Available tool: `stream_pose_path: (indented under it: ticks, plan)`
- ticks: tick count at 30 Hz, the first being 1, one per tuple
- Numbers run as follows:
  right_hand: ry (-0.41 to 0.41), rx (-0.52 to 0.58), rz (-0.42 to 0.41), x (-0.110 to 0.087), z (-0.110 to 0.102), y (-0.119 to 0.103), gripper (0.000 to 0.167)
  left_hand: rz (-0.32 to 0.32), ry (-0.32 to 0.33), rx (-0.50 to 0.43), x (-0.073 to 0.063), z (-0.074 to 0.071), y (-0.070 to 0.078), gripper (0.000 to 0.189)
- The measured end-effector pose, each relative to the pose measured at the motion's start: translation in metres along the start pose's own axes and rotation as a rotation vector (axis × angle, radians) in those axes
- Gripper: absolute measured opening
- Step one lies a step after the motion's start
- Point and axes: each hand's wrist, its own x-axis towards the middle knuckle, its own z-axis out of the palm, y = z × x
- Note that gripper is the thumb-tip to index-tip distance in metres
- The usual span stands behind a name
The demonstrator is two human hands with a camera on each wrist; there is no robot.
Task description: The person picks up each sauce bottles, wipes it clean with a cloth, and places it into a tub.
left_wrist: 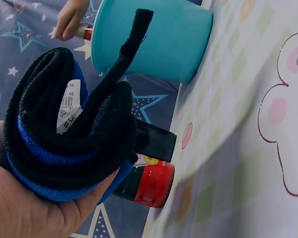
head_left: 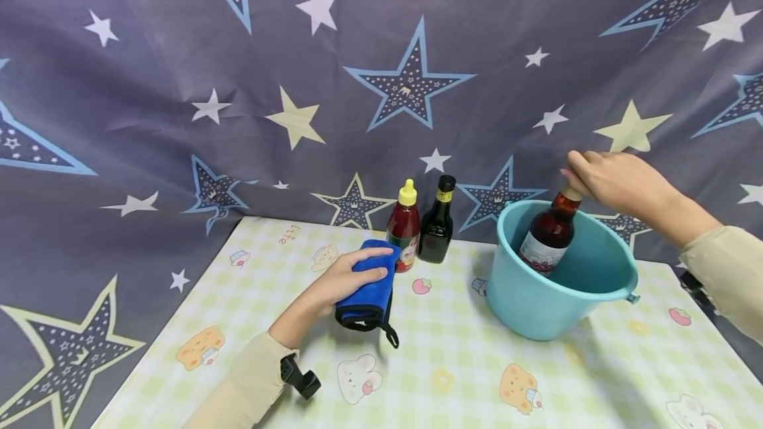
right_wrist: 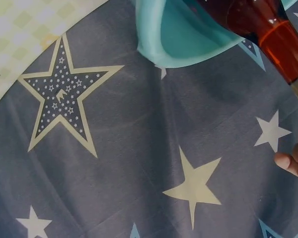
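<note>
My left hand (head_left: pixel 347 278) grips a folded blue towel (head_left: pixel 371 290) with black edging and a hanging loop, held above the table. A white label (left_wrist: pixel 69 106) shows inside its folds in the left wrist view. My right hand (head_left: pixel 620 181) holds a red-brown glass bottle (head_left: pixel 550 232) by its neck. The bottle leans inside a light blue bucket (head_left: pixel 536 316), its base hidden by the bucket's wall. In the right wrist view only the fingertips (right_wrist: pixel 288 162) appear, beside the bottle's neck (right_wrist: pixel 283 47).
Behind the towel stand a red sauce bottle (head_left: pixel 405 227) with a yellow cap and a dark bottle (head_left: pixel 437 224) with a black cap. A checked cloth (head_left: pixel 286 243) covers the table. A grey star-patterned curtain (head_left: pixel 381 38) hangs along the back edge.
</note>
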Motion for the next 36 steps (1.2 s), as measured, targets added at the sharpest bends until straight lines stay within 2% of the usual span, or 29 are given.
stream_pose_path:
  ticks: [5,11,15,18,22,25,30,32,36]
  plan:
    - [0.079,-0.044,-0.051,-0.007,0.0,0.005,0.025,0.008,-0.008,0.009,0.004,0.005,0.004,0.04]
    - [0.11,-0.059,-0.059,-0.014,0.0,0.007,0.025,0.007,-0.016,0.018,0.006,0.005,0.008,0.04]
    - [0.15,-0.079,-0.064,-0.013,0.0,0.007,0.037,0.01,-0.006,0.008,0.006,0.003,0.01,0.041]
    - [0.153,-0.083,-0.052,-0.007,-0.001,0.006,0.042,0.013,0.015,-0.007,0.006,-0.001,0.012,0.042]
    - [0.128,-0.071,-0.036,0.001,-0.006,0.003,0.037,0.025,0.025,-0.038,0.006,-0.005,0.012,0.044]
    - [0.151,-0.071,-0.024,0.008,-0.012,0.0,0.039,0.042,0.039,-0.042,0.005,-0.008,0.011,0.046]
    - [0.228,-0.079,0.037,0.033,-0.025,-0.01,0.056,0.049,0.077,-0.028,0.001,-0.012,0.012,0.045]
    - [0.261,-0.068,0.055,0.047,-0.03,-0.018,0.054,0.048,0.078,-0.038,0.0,-0.013,0.012,0.045]
    - [0.304,-0.039,0.069,0.08,-0.038,-0.04,0.039,0.053,0.071,-0.062,0.0,-0.013,0.012,0.045]
